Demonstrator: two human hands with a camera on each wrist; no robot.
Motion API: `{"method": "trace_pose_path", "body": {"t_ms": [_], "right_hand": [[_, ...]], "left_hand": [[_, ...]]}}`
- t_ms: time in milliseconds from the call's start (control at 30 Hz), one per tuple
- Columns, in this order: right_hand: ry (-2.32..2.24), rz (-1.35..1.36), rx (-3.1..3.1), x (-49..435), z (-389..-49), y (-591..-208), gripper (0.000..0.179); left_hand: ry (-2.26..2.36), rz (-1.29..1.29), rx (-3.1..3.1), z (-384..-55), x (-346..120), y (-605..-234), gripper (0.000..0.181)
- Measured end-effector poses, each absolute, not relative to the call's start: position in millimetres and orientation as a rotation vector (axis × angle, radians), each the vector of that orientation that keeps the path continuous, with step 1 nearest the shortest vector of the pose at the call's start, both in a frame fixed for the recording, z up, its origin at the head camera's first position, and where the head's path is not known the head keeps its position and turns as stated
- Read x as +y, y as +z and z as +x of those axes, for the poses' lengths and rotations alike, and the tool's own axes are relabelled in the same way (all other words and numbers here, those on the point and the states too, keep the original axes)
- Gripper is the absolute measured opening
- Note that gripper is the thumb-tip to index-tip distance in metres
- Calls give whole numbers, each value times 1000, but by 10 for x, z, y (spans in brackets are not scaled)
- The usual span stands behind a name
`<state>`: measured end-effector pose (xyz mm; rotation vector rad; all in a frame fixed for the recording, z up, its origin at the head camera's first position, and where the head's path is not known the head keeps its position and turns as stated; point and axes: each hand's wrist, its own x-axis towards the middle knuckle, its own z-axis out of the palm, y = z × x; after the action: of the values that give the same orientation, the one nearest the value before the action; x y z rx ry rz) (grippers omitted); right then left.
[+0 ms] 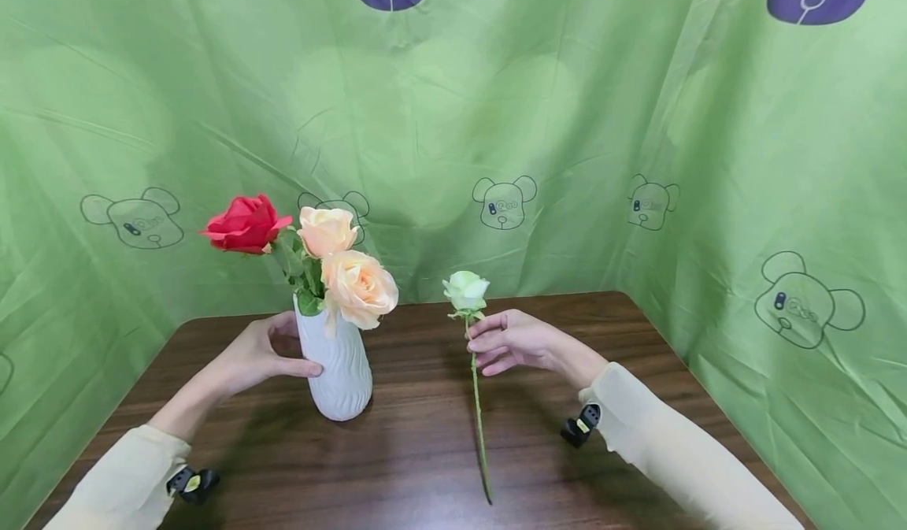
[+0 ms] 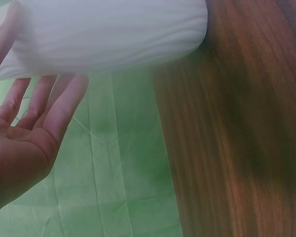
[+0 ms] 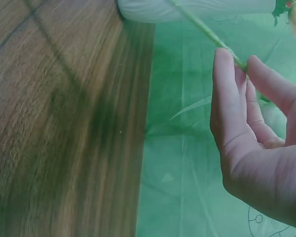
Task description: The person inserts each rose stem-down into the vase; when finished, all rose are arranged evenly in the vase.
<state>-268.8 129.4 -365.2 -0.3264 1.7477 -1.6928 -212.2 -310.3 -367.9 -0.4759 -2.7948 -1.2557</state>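
Note:
A white ribbed vase [image 1: 336, 372] stands on the table, holding a red rose [image 1: 246, 224] and two peach roses [image 1: 360, 287]. My left hand [image 1: 258, 353] grips the vase from its left side, the thumb on the near face and the fingers behind; the left wrist view shows the fingertips [image 2: 80, 84] against the wall. To the right of the vase, my right hand [image 1: 520, 342] pinches the stem of a pale greenish-white rose [image 1: 466, 290] just below its bloom. That rose's long stem [image 3: 207, 30] slants down toward the table's near side.
The dark wooden table [image 1: 425, 451] has rounded far corners. Behind and beside it hangs a green cloth [image 1: 439, 120] printed with bear heads. Black camera mounts [image 1: 581, 426] sit at both wrists.

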Motion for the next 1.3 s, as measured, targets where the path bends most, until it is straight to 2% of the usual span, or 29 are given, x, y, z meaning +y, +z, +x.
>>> {"method": "trace_pose_path", "body": {"t_ms": [133, 367, 700, 933, 1300], "right_hand": [[-1700, -358, 1736, 1329, -2653, -3587, 19], [-1726, -386, 1737, 1396, -2598, -3456, 28], [-1745, -428, 1717, 1499, -2565, -3360, 26], [-1785, -443, 1705, 1522, -2535, -3313, 31], [-1934, -589, 1706, 1638, -2365, -2887, 13]], "left_hand": [[-1251, -479, -2795, -2120, -3095, -3673, 71], [-1265, -486, -2788, -2128, -3093, -3657, 70], [-1256, -495, -2791, -2146, -3082, -3654, 70], [-1236, -474, -2796, -2100, -3100, -3680, 69], [-1242, -479, -2800, -2118, -3096, -3662, 70]]}}
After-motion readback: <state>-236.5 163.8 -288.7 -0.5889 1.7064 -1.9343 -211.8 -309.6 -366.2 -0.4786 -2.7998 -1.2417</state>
